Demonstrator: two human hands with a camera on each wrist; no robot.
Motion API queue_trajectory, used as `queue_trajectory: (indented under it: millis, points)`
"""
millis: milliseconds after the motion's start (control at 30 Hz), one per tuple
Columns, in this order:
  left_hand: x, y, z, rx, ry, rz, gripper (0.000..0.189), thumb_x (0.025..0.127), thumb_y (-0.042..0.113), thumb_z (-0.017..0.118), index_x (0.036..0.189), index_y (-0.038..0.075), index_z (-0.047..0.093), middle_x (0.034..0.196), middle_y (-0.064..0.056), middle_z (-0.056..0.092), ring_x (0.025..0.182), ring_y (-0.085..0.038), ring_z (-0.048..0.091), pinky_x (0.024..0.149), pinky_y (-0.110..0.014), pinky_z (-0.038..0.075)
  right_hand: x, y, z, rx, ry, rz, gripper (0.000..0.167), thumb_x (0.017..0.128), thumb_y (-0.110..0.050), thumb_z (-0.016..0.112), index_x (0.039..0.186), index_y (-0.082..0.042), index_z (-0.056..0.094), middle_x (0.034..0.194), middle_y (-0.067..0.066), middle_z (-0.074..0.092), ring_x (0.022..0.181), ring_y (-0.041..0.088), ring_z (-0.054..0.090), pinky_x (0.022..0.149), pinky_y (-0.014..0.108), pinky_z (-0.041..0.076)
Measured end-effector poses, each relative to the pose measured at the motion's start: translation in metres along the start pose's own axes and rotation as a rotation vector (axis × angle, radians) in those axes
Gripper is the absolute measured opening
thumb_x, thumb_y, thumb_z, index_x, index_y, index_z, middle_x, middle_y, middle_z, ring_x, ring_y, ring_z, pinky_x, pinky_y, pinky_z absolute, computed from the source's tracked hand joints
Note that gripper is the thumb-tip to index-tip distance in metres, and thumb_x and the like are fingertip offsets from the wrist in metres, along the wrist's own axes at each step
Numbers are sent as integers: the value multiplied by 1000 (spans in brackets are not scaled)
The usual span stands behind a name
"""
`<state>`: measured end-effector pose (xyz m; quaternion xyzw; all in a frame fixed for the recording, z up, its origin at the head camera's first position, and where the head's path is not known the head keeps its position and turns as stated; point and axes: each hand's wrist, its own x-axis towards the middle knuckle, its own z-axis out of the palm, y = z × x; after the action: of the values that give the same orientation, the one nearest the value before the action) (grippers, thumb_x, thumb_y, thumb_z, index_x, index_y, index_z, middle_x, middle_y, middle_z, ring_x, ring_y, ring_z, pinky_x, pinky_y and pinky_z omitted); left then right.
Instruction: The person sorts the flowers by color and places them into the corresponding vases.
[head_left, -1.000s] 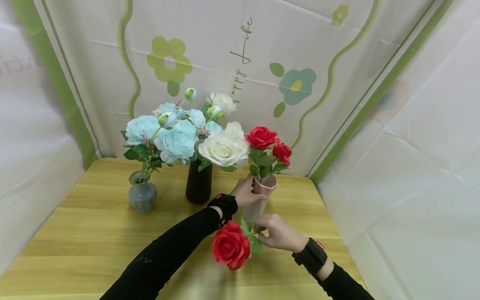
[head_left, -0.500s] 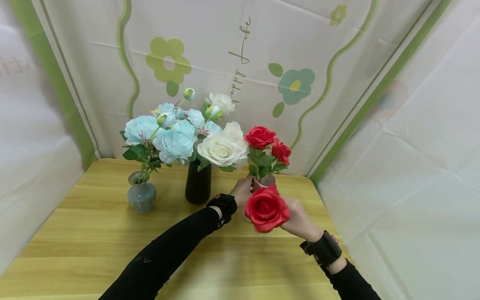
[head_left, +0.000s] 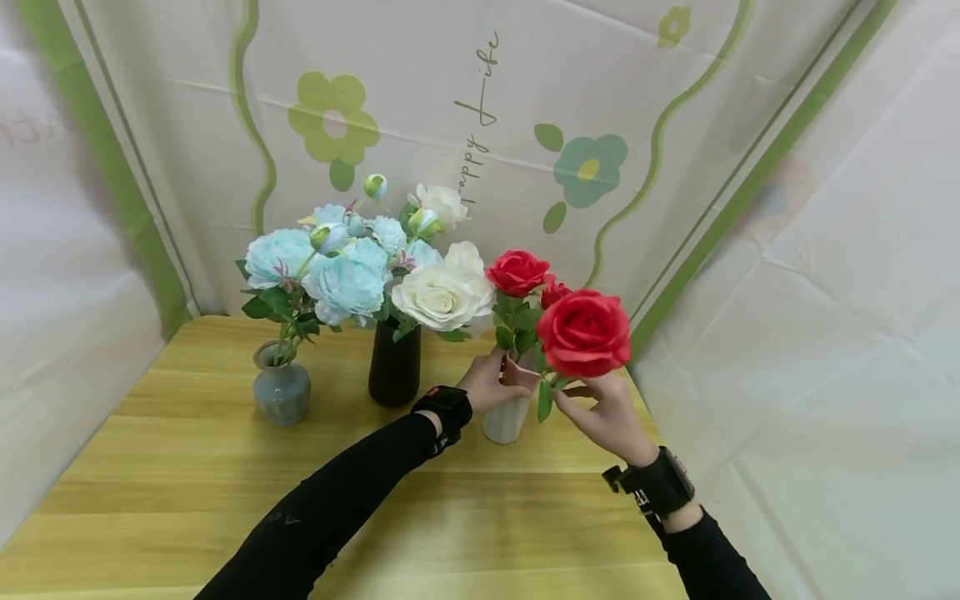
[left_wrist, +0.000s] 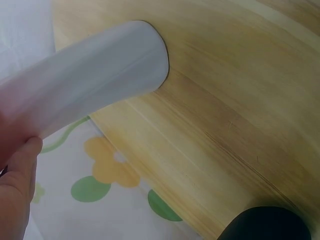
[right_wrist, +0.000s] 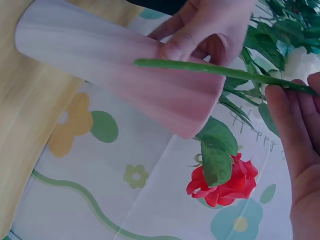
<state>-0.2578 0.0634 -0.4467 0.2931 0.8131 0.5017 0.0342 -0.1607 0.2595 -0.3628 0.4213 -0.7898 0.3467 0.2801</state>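
Note:
My left hand [head_left: 487, 383] grips a pink-and-white vase [head_left: 506, 420] near its rim, with the thumb on the side facing me. Red roses [head_left: 517, 273] rise out of that vase. My right hand [head_left: 611, 419] pinches another red rose [head_left: 585, 333] by its stem, just right of the vase. In the right wrist view the green stem [right_wrist: 195, 66] passes in front of the vase's outer wall, its cut end below the rim. The left wrist view has the vase's base [left_wrist: 145, 55] on the table, with left fingertips [left_wrist: 31, 147] against its upper part.
To the left stands a black vase [head_left: 394, 367] with white roses [head_left: 442, 296]. Farther left, a grey-blue vase [head_left: 282, 390] holds pale blue flowers [head_left: 348, 279]. All are on a wooden table [head_left: 225, 500], with a printed white curtain [head_left: 420, 92] behind.
My right hand has carried the red rose up and to the right, turning its stem down beside the vase. My left hand keeps its hold on the vase.

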Motion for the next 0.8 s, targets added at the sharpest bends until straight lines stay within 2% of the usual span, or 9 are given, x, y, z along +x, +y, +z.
queue_trajectory:
  millis: [100,167,200,267,333,400,433,500,800]
  points:
    - [1,1,0,0,0,-10,82,86,26,80,150,7,31,132,-20,56,118,-30,57,92,-35,51,-1,5,-3,59,7,19,38,74,23,70,108,7,65,97,17,66,86,26,67,67,29,59]
    - [2,1,0,0,-1,-16,82,86,26,81,149,7,32,133,-19,56,118,-29,57,92,-34,51,-50,86,5,129,30,32,34,82,16,70,114,5,63,108,18,64,96,26,66,75,30,58]
    - [2,1,1,-3,-2,-15,82,86,26,81,149,7,32,133,-19,56,118,-29,57,92,-34,51,-50,82,3,176,33,48,31,86,13,68,116,5,62,111,19,63,99,27,65,77,32,58]
    - [1,0,0,-4,-3,-16,82,86,25,81,149,7,32,132,-18,56,118,-29,57,92,-34,51,-71,121,4,238,34,47,33,89,16,62,121,7,58,120,22,59,105,29,63,80,31,55]
    - [0,-1,0,-6,-2,-14,82,86,25,81,149,7,31,132,-18,56,118,-29,57,93,-35,50,-74,128,2,319,46,80,31,95,11,58,124,4,57,125,21,56,109,30,61,84,33,54]
    - [-1,-2,-1,-7,-1,-15,82,86,25,81,149,7,31,131,-18,57,117,-28,58,93,-34,50,-32,67,-9,366,53,91,28,95,14,53,122,7,57,123,22,57,107,29,62,83,31,54]
    - [-1,-2,-2,-5,1,-16,82,86,25,81,149,7,32,131,-18,57,117,-28,58,92,-34,50,-32,74,-9,369,72,114,30,94,17,52,123,9,56,121,25,57,106,31,62,83,33,54]
    - [-1,-2,-2,-5,7,-12,82,85,25,81,148,6,33,131,-18,58,116,-27,59,92,-33,51,-6,37,-15,373,127,149,23,98,10,53,120,10,56,113,27,60,101,32,63,83,39,54]
    - [1,-4,1,-11,22,-5,78,85,28,82,145,7,37,128,-16,60,114,-25,60,90,-31,51,35,5,-15,246,320,251,15,95,20,47,110,22,50,102,26,62,95,34,61,86,41,52]
